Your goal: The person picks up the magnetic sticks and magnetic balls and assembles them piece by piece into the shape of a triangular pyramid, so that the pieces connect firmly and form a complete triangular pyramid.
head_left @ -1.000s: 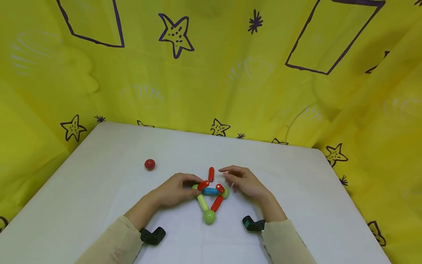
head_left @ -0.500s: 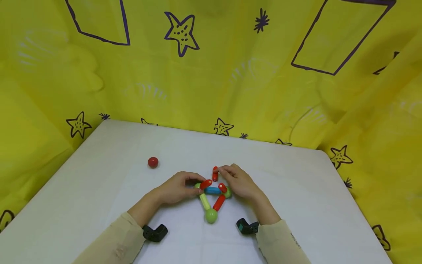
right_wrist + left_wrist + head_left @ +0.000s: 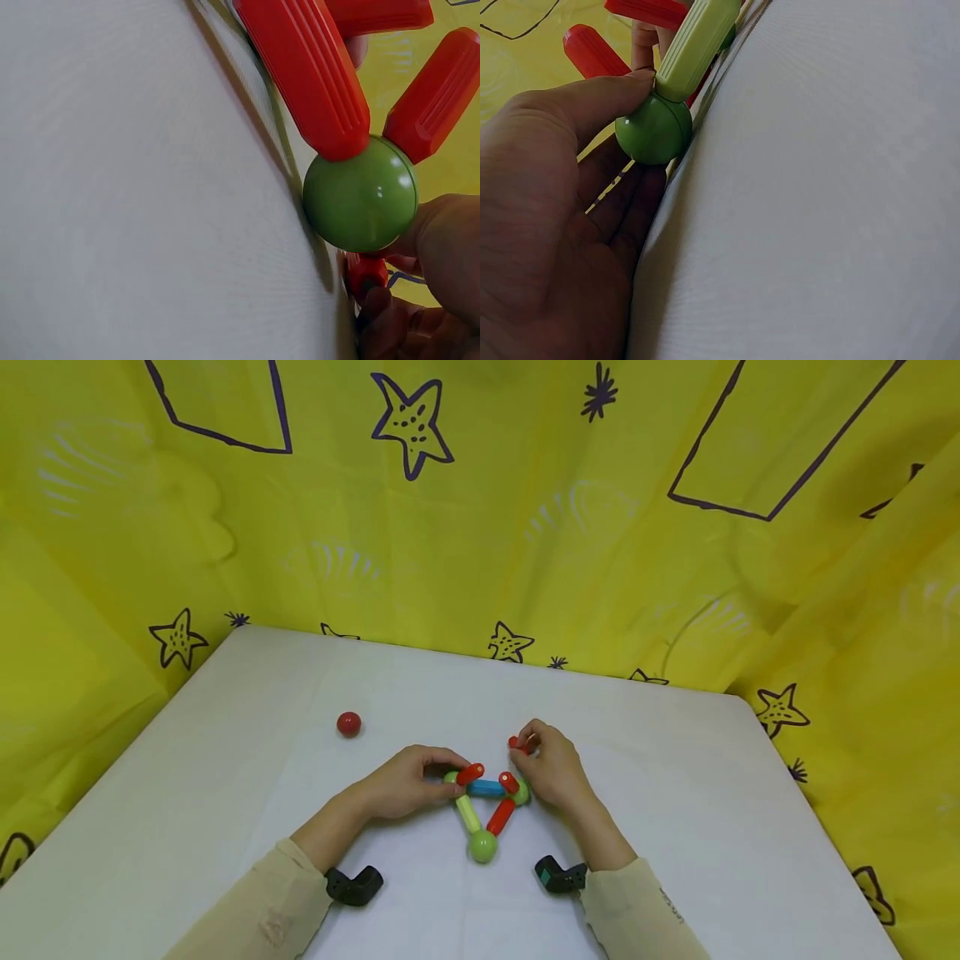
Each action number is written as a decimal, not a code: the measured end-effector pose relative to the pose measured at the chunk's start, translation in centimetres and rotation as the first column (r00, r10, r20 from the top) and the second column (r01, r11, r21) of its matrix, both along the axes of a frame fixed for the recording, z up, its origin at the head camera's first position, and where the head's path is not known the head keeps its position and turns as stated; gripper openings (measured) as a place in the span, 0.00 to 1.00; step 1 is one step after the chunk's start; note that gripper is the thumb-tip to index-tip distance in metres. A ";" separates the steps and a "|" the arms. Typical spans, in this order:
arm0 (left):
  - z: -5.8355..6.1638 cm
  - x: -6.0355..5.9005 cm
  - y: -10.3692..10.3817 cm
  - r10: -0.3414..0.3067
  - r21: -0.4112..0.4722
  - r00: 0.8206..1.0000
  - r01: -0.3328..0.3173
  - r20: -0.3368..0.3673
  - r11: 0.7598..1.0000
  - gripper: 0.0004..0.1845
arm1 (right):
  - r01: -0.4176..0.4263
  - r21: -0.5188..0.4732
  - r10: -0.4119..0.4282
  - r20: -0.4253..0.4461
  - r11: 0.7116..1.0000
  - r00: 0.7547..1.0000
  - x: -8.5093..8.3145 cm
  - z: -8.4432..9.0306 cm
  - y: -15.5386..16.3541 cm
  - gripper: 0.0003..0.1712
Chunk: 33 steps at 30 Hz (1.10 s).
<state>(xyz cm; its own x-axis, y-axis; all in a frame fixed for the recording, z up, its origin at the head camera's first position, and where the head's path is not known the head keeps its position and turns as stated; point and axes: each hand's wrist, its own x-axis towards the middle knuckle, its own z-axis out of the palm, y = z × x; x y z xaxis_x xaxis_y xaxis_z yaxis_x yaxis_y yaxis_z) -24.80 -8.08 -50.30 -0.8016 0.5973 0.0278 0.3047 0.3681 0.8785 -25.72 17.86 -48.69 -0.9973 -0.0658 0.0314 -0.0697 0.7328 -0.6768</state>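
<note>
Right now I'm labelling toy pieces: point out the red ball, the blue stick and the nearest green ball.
red ball point(image 3: 348, 724), head view, its middle
blue stick point(image 3: 487, 788), head view, mid-length
nearest green ball point(image 3: 483, 846), head view, its middle

Red ball point(image 3: 348, 724) (yellow starred backdrop point(image 3: 480, 510))

Both hands low, forearms converging from the near edge.

Left hand point(image 3: 401, 792): fingers curled, thumb and fingertips closed in a pinching grip, palm down. Right hand point(image 3: 550, 771): fingers curled in a pinching grip at the fingertips. Both sleeves reach the wrists.
</note>
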 end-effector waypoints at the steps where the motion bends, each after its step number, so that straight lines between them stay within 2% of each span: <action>1: 0.0 0.1 0.0 0.003 -0.002 1.000 -0.003 0.005 1.000 0.14 | 0.010 0.000 -0.010 0.009 1.000 1.000 0.0 0.0 0.0 0.09; 5: -0.4 0.5 -0.1 0.009 -0.014 1.000 -0.009 0.013 1.000 0.14 | 0.055 -0.046 -0.051 0.072 0.997 0.996 0.4 -0.2 0.4 0.16; 8: -0.6 0.7 0.0 0.012 -0.012 1.000 -0.012 0.010 1.000 0.13 | 0.088 -0.127 -0.071 0.137 0.988 0.988 0.8 -0.3 0.8 0.21; 13: -1.0 0.9 0.2 0.040 0.001 0.999 -0.040 0.005 0.999 0.14 | 0.133 -0.239 -0.075 0.237 0.962 0.969 1.1 0.3 1.6 0.19; 16: -1.2 0.9 0.3 0.073 -0.005 0.997 -0.073 0.009 0.997 0.14 | 0.131 -0.256 -0.066 0.245 0.958 0.967 1.3 1.1 2.2 0.18; 21: -1.2 0.6 0.5 0.120 -0.020 0.993 -0.121 -0.013 0.992 0.16 | 0.058 -0.261 -0.009 0.184 0.964 0.983 1.5 3.2 2.8 0.19; 26: -0.6 0.2 0.5 0.130 -0.048 0.990 -0.132 -0.047 0.990 0.18 | -0.039 -0.258 0.073 0.125 0.965 0.989 1.7 5.2 2.5 0.19; 30: -0.2 0.1 0.3 0.132 -0.052 0.990 -0.135 -0.052 0.989 0.20 | -0.144 -0.221 0.161 0.063 0.965 0.985 2.3 6.7 1.8 0.15; 33: 0.0 0.0 0.1 0.130 -0.034 0.990 -0.132 -0.048 0.991 0.20 | -0.254 -0.188 0.261 0.011 0.949 0.965 2.8 7.6 1.3 0.12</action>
<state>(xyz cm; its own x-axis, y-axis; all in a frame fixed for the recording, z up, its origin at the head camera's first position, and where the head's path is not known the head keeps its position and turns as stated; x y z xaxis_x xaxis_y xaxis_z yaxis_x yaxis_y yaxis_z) -24.80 -7.96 -50.30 -0.8713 0.4885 0.0460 0.2912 0.4394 0.8498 -22.92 19.15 -41.13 -0.9479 -0.3170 0.0322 -0.2133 0.5560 -0.8033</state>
